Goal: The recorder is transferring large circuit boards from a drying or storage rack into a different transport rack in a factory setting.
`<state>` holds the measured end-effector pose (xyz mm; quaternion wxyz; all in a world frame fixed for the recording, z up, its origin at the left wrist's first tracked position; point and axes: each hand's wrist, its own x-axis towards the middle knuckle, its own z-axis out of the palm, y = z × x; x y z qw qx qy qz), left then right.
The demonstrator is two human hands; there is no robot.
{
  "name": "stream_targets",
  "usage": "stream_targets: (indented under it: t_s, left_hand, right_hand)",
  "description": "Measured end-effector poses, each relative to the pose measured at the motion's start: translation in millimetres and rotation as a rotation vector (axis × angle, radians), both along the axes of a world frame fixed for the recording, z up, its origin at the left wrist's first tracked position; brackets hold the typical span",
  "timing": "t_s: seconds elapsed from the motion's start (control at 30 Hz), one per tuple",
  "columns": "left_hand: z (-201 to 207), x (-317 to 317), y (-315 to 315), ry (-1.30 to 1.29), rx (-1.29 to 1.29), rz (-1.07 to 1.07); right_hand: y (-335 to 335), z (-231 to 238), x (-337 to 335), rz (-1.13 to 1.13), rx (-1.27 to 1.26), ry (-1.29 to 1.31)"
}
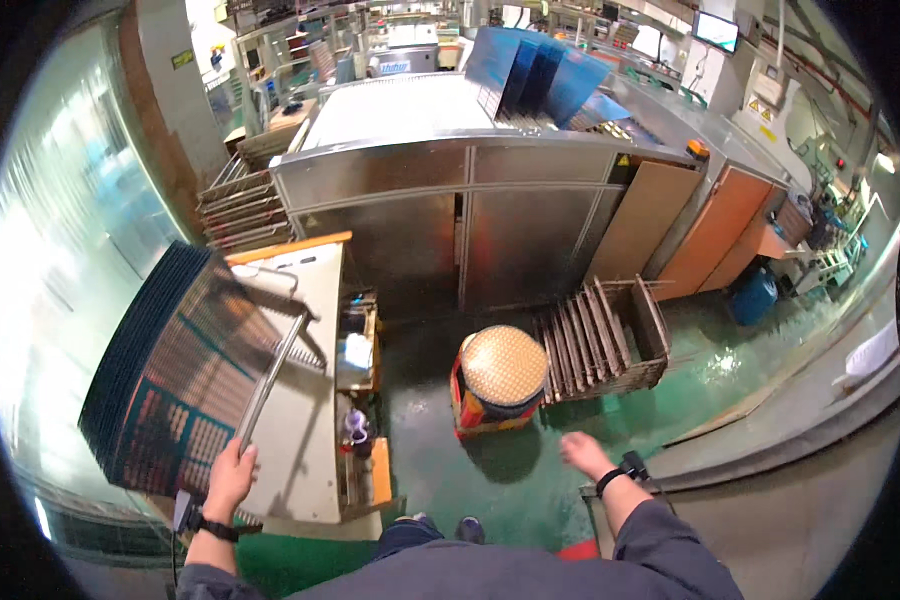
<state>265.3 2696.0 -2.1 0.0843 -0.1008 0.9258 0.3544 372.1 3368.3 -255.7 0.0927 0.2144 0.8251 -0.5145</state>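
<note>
My left hand [232,475] is closed around the metal bar [275,375] of a rack on the left. Many thin dark panels with copper-coloured and teal patterns [185,400] stand close together in that rack, which rests on a cream-topped table [315,420]. Over the floor to the right, apart from everything, my right hand [585,455] has its fingers curled in, with nothing visible in them. Nearest to it are a stool with a round patterned tan top [505,365] and a rusty slotted metal rack [605,340] on the floor.
Ahead, a long metal-clad machine [390,240] spans the room, with blue translucent sheets [540,75] on top. Clear plastic sheeting [80,200] hangs at left. Shelves with a purple item [356,427] line the table's right side. A blue drum [753,297] stands far right.
</note>
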Motion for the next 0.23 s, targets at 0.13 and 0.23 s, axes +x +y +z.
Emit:
stream_targets:
  t_s: [0.13, 0.23]
  left_hand:
    - [16.8, 10.6, -24.1, 0.157, -0.187, 0.091]
    - [13.3, 2.1, -29.9, 0.217, -0.218, 0.12]
  right_hand:
    - [-69.9, 56.3, -74.5, 0.23, 0.077, -0.133]
    - [-70.8, 76.6, -167.6, 0.227, 0.03, -0.13]
